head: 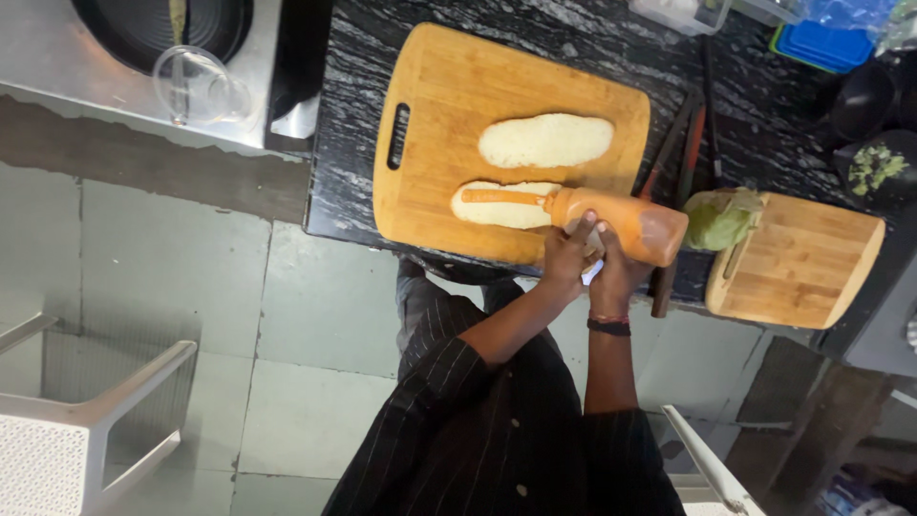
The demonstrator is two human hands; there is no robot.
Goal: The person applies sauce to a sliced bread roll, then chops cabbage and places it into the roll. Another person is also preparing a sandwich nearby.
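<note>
At the bottom of the frame stood the person in a dark pinstriped shirt [497, 430], both forearms stretched up toward the middle of the picture. A white plastic chair [67, 430] sat at the lower left on the tiled floor [315, 315], and part of another white chair [712, 468] showed at the lower right.

The left hand [568, 256] and the right hand [616, 272], the latter with a dark band at the wrist, met just right of centre. Both had their grip closed around an orange sauce squeeze bottle [621, 222] lying on its side, the left one nearer the neck and the right one on the body. The nozzle pointed left, over the lower bread half [501, 212], where a strip of orange sauce [501, 197] already lay on the crumb.

That bread rested on a large wooden cutting board [430, 105] with a slotted handle, on the black marbled desk [353, 143]. The upper bread half [544, 140] lay just above the first, apart from it and bare.

To the right sat a smaller wooden board [802, 263] with a leafy green lettuce [716, 222] against its left edge, and long-handled utensils [683, 143] lay between the boards.

Farther off, a clear plastic jug [196, 86] stood on a steel counter [57, 67] at the upper left, while a blue container [826, 43] and a dark bowl of green bits [874, 167] occupied the upper right.
</note>
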